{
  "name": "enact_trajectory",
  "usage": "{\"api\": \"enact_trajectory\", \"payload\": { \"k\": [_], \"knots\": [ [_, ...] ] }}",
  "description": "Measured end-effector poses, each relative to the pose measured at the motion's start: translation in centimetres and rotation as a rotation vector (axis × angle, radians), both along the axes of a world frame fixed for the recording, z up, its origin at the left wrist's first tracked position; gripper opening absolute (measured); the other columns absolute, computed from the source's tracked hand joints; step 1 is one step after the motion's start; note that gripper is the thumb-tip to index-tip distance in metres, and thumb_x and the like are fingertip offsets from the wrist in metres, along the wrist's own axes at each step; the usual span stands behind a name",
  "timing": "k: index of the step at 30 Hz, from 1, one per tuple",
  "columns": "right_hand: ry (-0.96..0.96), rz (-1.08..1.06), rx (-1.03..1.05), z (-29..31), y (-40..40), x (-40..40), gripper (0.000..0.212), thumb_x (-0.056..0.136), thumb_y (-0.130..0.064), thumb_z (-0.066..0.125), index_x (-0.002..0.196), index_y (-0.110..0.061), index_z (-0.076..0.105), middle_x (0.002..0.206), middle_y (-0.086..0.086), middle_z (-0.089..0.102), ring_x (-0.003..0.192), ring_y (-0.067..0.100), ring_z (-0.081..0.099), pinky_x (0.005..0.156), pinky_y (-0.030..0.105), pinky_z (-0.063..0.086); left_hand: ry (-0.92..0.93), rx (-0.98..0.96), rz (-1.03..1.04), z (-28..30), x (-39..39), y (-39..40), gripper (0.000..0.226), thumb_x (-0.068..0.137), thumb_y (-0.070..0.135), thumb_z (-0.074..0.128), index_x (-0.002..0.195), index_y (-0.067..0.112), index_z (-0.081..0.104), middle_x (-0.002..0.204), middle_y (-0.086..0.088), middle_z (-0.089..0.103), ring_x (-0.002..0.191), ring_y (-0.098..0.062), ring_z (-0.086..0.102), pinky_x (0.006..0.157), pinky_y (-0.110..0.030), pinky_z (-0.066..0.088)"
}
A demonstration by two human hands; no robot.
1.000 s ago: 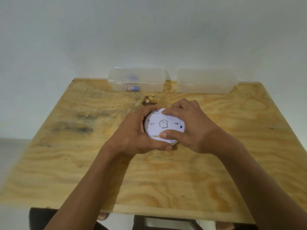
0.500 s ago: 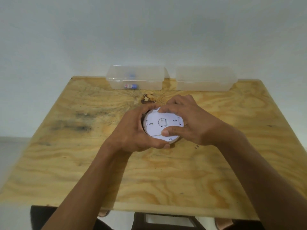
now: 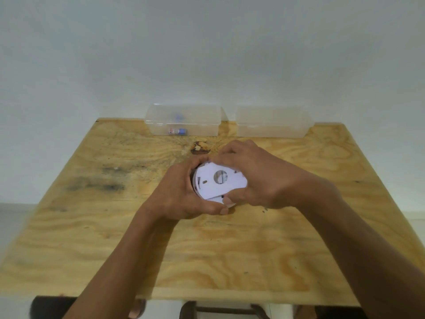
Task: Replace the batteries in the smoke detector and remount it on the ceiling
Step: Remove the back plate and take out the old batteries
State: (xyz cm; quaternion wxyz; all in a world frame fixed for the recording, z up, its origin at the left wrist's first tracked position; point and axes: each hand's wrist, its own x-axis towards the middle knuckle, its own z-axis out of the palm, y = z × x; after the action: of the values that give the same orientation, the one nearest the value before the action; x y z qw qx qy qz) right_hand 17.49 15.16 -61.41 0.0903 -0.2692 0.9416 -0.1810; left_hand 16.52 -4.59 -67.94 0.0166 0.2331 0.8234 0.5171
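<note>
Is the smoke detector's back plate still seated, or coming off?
Coming off: the back plate sits shifted and tilted over the smoke detector, gripped by both hands.

A plain pale wall [image 3: 207, 54] is filling the upper half of the view under soft, even light. A plywood counter [image 3: 299, 249] with dark stains and a knot is sitting pushed against it. A pale floor [image 3: 11, 215] is showing at the left, and dark furniture [image 3: 218, 311] is peeking from beneath the near edge.
</note>
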Motion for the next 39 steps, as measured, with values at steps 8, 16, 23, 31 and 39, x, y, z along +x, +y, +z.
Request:
{"api": "enact_trajectory", "payload": {
  "k": [8,16,23,31,39],
  "knots": [
    [-0.010,-0.043,0.010,0.6,-0.4,0.3,0.066,0.080,-0.053,0.072,0.138,-0.028,0.052,0.122,-0.009,0.046,0.111,0.010,0.033,0.091,0.032,0.039,-0.022,-0.061,0.009,-0.1,-0.2,-0.4,0.090,0.046,0.045,0.095,0.127,0.025,0.061,0.115,0.008,0.071,0.102,-0.010,0.069,0.080,-0.030,0.058],
    [0.031,-0.156,-0.152,-1.1,-0.5,1.2,0.048,0.086,-0.051,0.065,0.129,-0.029,0.062,0.114,-0.011,0.046,0.111,0.007,0.032,0.089,0.025,0.031,-0.055,-0.036,0.028,-0.1,0.0,-0.2,0.092,0.048,0.022,0.102,0.131,0.020,0.061,0.117,0.006,0.074,0.103,-0.010,0.071,0.085,-0.032,0.057],
    [0.311,-0.688,-0.389,-4.3,1.8,1.1,0.047,0.083,-0.041,0.073,0.124,-0.018,0.067,0.118,0.002,0.055,0.115,0.017,0.046,0.087,0.013,0.027,-0.042,-0.059,0.051,0.2,0.3,-0.2,0.096,0.042,0.043,0.098,0.127,0.020,0.061,0.111,0.010,0.073,0.101,-0.004,0.070,0.082,-0.017,0.055],
    [0.336,-0.917,-0.262,-8.1,1.6,2.2,0.034,0.080,-0.036,0.071,0.111,-0.021,0.071,0.118,0.004,0.059,0.113,0.027,0.048,0.097,0.044,0.043,-0.051,-0.122,0.069,0.0,0.3,-0.1,0.107,0.043,0.034,0.101,0.137,0.013,0.055,0.122,0.005,0.069,0.109,-0.005,0.066,0.088,-0.017,0.052],
    [0.335,-0.906,-0.219,-8.4,1.5,2.3,0.036,0.080,-0.038,0.069,0.112,-0.020,0.069,0.118,0.003,0.058,0.114,0.026,0.046,0.097,0.041,0.039,-0.046,-0.095,0.073,0.1,0.5,0.0,0.109,0.040,0.045,0.095,0.137,0.014,0.054,0.123,0.005,0.068,0.112,-0.006,0.065,0.093,-0.023,0.053]
  ]
}}
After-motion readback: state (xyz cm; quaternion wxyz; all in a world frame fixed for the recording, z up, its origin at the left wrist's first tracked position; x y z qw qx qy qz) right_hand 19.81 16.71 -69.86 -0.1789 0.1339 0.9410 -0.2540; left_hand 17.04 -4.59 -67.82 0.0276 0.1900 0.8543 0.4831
